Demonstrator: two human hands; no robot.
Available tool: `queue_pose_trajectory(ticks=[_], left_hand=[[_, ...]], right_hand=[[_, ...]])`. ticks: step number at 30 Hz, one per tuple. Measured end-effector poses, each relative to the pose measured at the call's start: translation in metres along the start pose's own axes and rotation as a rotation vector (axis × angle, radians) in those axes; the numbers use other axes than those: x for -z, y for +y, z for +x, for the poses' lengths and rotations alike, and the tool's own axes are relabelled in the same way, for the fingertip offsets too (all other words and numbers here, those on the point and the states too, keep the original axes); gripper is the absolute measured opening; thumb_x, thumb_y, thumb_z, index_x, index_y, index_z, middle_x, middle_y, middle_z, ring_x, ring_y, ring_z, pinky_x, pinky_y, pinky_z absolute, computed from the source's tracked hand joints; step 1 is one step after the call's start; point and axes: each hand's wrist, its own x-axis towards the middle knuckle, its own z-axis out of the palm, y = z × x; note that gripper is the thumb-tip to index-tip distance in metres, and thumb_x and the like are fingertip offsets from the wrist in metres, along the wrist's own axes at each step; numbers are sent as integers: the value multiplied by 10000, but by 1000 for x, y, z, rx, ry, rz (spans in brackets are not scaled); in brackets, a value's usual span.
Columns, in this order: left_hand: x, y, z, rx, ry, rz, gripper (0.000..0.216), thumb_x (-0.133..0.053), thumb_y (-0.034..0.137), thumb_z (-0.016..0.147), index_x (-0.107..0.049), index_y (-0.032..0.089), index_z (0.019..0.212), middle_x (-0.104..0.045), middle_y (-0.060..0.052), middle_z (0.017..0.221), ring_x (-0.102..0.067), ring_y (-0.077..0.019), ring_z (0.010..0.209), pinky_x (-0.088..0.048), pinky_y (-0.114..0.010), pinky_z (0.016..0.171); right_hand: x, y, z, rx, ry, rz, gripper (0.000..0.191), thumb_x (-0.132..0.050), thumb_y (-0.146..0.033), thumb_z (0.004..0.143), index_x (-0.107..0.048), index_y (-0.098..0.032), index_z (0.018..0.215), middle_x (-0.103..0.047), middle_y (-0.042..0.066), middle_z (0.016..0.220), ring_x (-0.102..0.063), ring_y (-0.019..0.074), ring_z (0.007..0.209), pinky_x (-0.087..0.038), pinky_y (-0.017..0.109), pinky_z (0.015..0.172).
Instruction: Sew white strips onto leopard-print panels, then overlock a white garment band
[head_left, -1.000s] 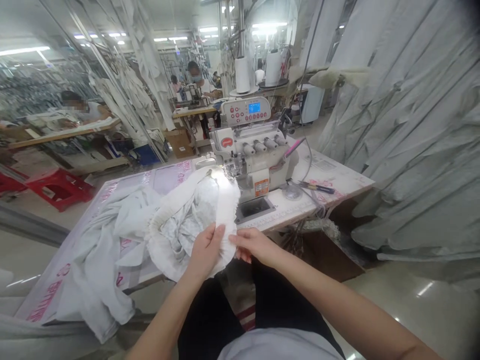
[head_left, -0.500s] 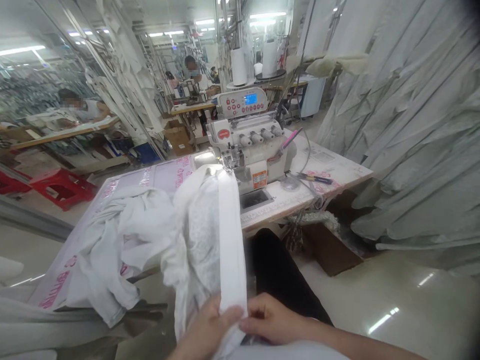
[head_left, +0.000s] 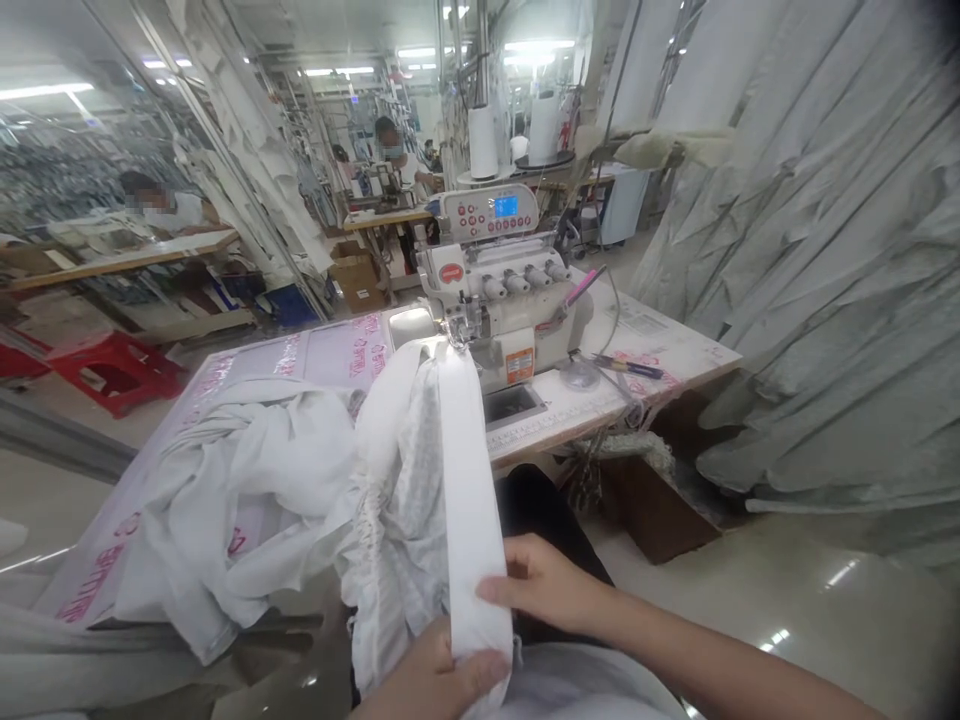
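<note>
A white waistband strip (head_left: 466, 470) runs taut from the needle of the white overlock sewing machine (head_left: 504, 292) down towards me. My left hand (head_left: 439, 680) pinches its near end at the bottom of the view, thumb on top. My right hand (head_left: 547, 583) grips the strip's right edge slightly higher. Gathered white fabric (head_left: 397, 500) hangs from the strip to its left, and more of the white garment (head_left: 240, 490) lies bunched on the sewing table (head_left: 637, 350).
Thread cones (head_left: 484, 140) stand behind the machine. A dark pen-like tool (head_left: 634, 368) lies on the table's right part. Grey fabric (head_left: 825, 250) hangs at the right. Other people sit at tables at the back left, near a red stool (head_left: 112, 365).
The strip was pulled back from the machine and stretched straight towards me. Since half a second ago my right hand has slid up the strip's edge while my left stays at its near end.
</note>
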Motion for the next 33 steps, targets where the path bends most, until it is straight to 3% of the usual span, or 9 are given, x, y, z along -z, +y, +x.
queue_pose_trajectory(ticks=[3,5,8,10,11,15,18,25,33], left_hand=[[12,15,7,-30,-43,48,392,-574,452,761,-607,163,1024,-623,-56,1024,-540,-238,982,-421,-333,862],[27,31,21,-81,66,28,396,-512,495,782,-634,136,895,-641,-70,896,-577,-222,857,-458,-333,786],[56,55,54,-281,622,11,453,-373,519,828,-613,136,861,-619,-85,842,-574,-218,847,-447,-364,823],[75,66,75,-385,1005,147,447,-464,502,785,-549,146,1042,-580,-101,1000,-508,-236,1025,-358,-382,951],[83,69,82,-383,1096,250,507,-523,489,751,-495,143,1120,-551,-112,1062,-476,-245,1073,-336,-386,968],[110,78,79,-177,1026,670,331,-415,471,815,-521,159,846,-562,-64,747,-539,-228,749,-417,-370,733],[122,90,56,-226,949,742,358,-348,455,845,-381,194,602,-475,-2,622,-485,-177,652,-388,-302,672],[120,110,42,-206,1003,560,402,-327,484,857,-255,187,596,-302,43,551,-353,-118,540,-297,-228,520],[129,125,55,-265,1068,607,387,-351,452,864,-289,183,593,-313,48,524,-360,-109,517,-297,-219,512]], right_hand=[[6,-6,11,3,-21,-33,413,-608,-510,716,-533,-113,629,-420,-22,577,-354,76,525,-298,199,487],[5,-11,14,21,-1,-50,434,-568,-523,749,-525,-111,618,-418,-15,565,-351,78,516,-280,198,474],[0,-12,11,44,24,-27,416,-540,-500,785,-519,-108,647,-434,1,585,-369,88,535,-294,201,487],[-3,-9,9,63,3,-35,398,-518,-483,806,-502,-114,660,-425,3,602,-367,92,550,-302,201,498],[-3,-8,8,82,-9,-51,390,-504,-474,817,-486,-118,659,-413,3,611,-359,93,560,-301,201,504],[1,-12,11,135,-59,-150,361,-446,-430,853,-415,-139,642,-363,-1,630,-326,97,590,-282,202,511],[5,-25,11,161,-77,-226,341,-453,-393,848,-379,-149,620,-349,-10,619,-324,95,585,-262,203,502],[7,-35,9,137,-38,-266,327,-456,-354,818,-334,-157,586,-325,-23,597,-310,84,553,-219,206,468],[20,-26,29,111,80,-279,314,-450,-362,832,-391,-149,609,-352,-15,603,-343,102,571,-272,208,498]])
